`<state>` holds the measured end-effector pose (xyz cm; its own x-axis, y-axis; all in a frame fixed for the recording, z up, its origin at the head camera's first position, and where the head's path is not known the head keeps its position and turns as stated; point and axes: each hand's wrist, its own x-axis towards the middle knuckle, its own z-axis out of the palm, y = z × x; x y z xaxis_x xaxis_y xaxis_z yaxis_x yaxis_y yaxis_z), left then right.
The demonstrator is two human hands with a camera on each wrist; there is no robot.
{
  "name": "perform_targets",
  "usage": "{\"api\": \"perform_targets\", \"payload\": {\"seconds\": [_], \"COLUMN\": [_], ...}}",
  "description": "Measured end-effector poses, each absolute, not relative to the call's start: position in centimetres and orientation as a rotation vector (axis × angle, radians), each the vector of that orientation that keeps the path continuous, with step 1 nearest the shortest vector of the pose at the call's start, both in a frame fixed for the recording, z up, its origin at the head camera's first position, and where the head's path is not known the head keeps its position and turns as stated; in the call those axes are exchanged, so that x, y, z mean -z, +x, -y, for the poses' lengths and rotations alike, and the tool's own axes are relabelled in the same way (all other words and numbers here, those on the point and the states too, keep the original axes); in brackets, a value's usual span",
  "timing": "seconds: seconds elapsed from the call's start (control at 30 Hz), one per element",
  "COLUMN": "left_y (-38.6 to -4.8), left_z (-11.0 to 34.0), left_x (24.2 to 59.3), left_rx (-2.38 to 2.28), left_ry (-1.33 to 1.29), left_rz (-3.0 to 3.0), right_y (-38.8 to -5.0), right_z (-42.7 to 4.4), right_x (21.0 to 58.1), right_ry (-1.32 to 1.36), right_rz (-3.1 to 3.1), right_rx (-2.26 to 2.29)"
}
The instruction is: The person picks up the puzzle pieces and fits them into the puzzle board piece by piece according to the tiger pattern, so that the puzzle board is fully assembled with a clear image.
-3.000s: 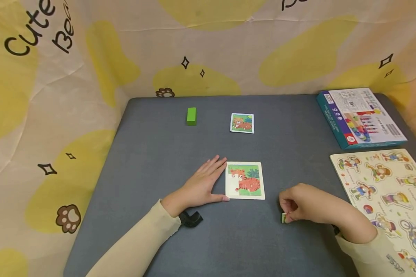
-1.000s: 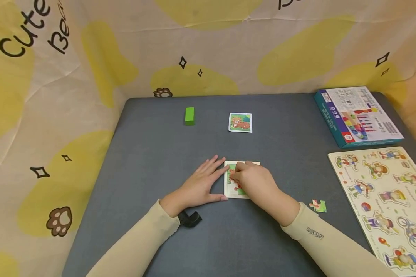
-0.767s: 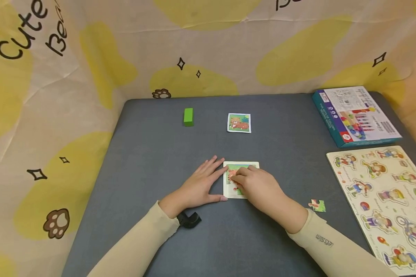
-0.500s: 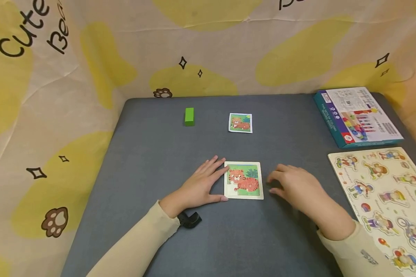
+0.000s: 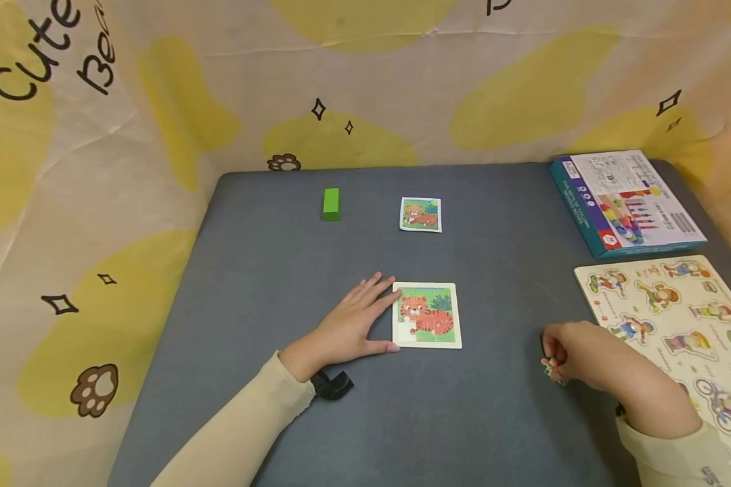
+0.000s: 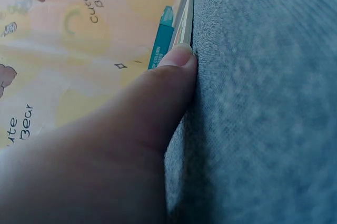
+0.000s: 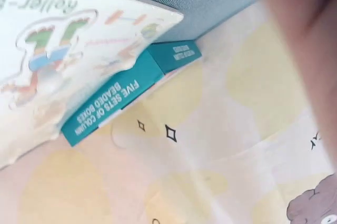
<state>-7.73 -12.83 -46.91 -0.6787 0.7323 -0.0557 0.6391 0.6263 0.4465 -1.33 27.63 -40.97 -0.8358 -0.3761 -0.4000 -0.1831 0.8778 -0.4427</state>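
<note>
In the head view, a square puzzle board (image 5: 426, 315) with a tiger picture lies mid-table, its lower left corner bare of a piece. My left hand (image 5: 348, 331) rests flat beside it, fingers spread, fingertips and thumb at its left edge. The left wrist view shows that thumb (image 6: 179, 58) against the board's edge. My right hand (image 5: 585, 358) is at the right, left of the big picture board, and pinches a small puzzle piece (image 5: 548, 367) between thumb and fingers. The piece is mostly covered by the hand. In the right wrist view only a blurred part of the hand shows.
A small tiger card (image 5: 420, 215) lies behind the puzzle, with a green block (image 5: 331, 204) to its left. At the right stand a teal box (image 5: 627, 203) and a large wooden picture board (image 5: 676, 297). Printed cloth (image 5: 353, 81) hangs behind the table.
The right hand put a tiger-head piece into the board's upper left, let go, moved right and took hold of the piece lying there. The left hand stayed at the board's edge.
</note>
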Motion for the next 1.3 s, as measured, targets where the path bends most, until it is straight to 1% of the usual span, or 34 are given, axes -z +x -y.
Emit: {"api": "perform_targets", "payload": {"seconds": [0.1,0.2,0.37,0.6,0.83,1.07,1.3], "left_y": [-7.8,-7.8,-7.8,-7.8,-7.9,-7.9,-7.8], "left_z": [12.9,12.8,12.9,13.0,12.9,13.0,13.1], "left_x": [46.9,46.9,46.8,46.8,46.9,47.0,47.0], "left_rx": [-0.581,-0.579,-0.592,-0.596,-0.592,-0.61,-0.621], "left_ry": [1.129,1.138,1.122,1.118,1.136,1.159,1.156], "left_rz": [-2.618,-2.617,-2.613,-2.611,-2.617,-2.629,-2.621], "right_y": [-1.3,-1.4,-2.2,-4.1,-5.7,-6.8,-6.7], "right_z": [-27.5,-26.9,-23.9,-18.2,-13.9,-11.1,-9.9], "right_x": [40.9,40.6,40.1,39.7,40.1,41.2,42.2], "right_ry": [-0.447,-0.557,-0.704,-0.649,-0.619,-0.702,-0.761], "right_rz": [-2.542,-2.518,-2.45,-2.532,-2.588,-2.629,-2.738], "right_rx": [0.569,0.622,0.857,0.996,1.04,0.955,0.829]}}
